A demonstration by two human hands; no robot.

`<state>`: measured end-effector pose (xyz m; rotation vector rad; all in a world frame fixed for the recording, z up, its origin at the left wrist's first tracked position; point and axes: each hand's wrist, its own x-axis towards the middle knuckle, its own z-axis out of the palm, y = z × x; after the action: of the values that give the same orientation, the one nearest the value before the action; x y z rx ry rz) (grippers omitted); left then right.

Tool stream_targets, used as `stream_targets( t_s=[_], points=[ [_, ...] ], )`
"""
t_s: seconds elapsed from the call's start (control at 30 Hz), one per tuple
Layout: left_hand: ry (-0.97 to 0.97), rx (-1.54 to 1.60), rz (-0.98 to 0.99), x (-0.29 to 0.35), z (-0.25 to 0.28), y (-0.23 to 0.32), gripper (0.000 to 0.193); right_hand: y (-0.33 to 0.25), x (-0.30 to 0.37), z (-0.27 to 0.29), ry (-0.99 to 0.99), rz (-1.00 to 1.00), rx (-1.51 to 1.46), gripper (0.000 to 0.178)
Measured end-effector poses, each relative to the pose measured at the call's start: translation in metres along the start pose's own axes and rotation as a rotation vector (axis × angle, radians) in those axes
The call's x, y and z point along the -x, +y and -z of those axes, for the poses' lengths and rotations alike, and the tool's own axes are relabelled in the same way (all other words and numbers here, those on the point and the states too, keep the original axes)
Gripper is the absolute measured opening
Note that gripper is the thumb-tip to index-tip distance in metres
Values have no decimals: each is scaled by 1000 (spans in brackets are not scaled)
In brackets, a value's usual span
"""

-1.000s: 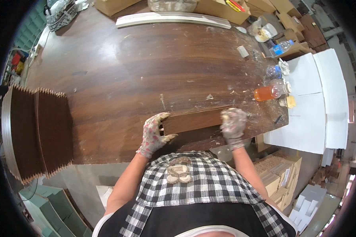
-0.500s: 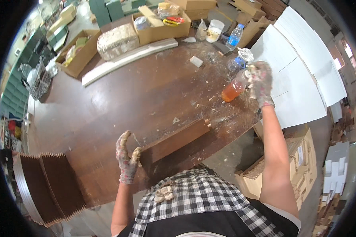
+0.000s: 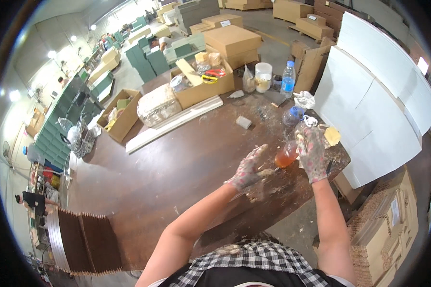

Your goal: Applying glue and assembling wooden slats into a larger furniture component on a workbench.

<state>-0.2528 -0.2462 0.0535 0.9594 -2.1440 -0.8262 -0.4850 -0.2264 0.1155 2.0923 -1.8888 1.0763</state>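
My right hand, in a stained, patterned work glove, is closed around the upper part of a clear plastic bottle holding orange-brown liquid. The bottle leans, and the glove covers its top. My left hand, gloved the same way, reaches over the table just left of the bottle, fingers stretched out and apart, holding nothing. Behind the right hand stands a clear bottle with a blue cap. A yellowish piece lies to the right of that hand.
Stacked brown slats with jagged ends stand at the table's near left. Along the back are an open box of supplies, a wrapped bundle, a pale strip and a water bottle. Large white panels lean at the right.
My left hand has left the brown wooden piece near the front edge and moved right, towards the bottle. My right hand stays at the bottle's upper part. The view has tilted up.
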Motion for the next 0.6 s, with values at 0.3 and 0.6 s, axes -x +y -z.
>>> stream_targets(
  t_s=[0.3,0.6],
  points=[
    [-128,213,-60,-87,-99,-7,77,47,29,13,199,-202,-379,22],
    [-334,-405,-66,-92,-34,33,72,48,70,-3,207,-433,-435,23]
  ],
)
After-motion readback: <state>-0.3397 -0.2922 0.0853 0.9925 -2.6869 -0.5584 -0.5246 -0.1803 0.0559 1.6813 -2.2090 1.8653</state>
